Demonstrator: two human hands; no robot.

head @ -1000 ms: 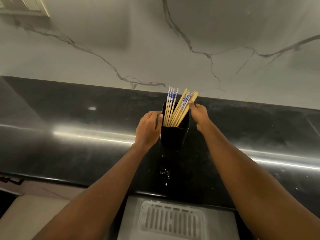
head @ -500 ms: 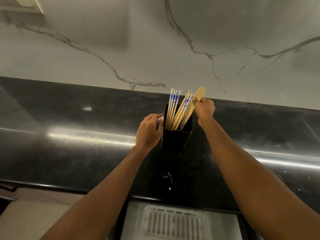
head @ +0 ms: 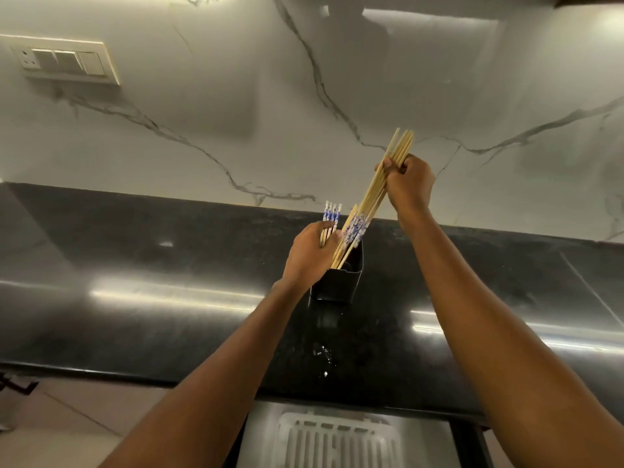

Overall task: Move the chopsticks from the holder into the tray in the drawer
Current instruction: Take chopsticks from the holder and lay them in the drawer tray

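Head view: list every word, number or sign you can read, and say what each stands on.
No text can be read.
On the blue-marked chopsticks in the holder: marks too blurred to tell writing from pattern.
On the switch plate: no legible label.

A long bench [head: 141, 319] of polished black speckled stone is seen, its surface streaked by bright bands of reflected light. A black, boxy plastic holder [head: 337, 287] is stood upright on it near the middle, well back from the front edge. A small patch of glistening droplets [head: 322, 354] is scattered on the stone between the holder and that edge.
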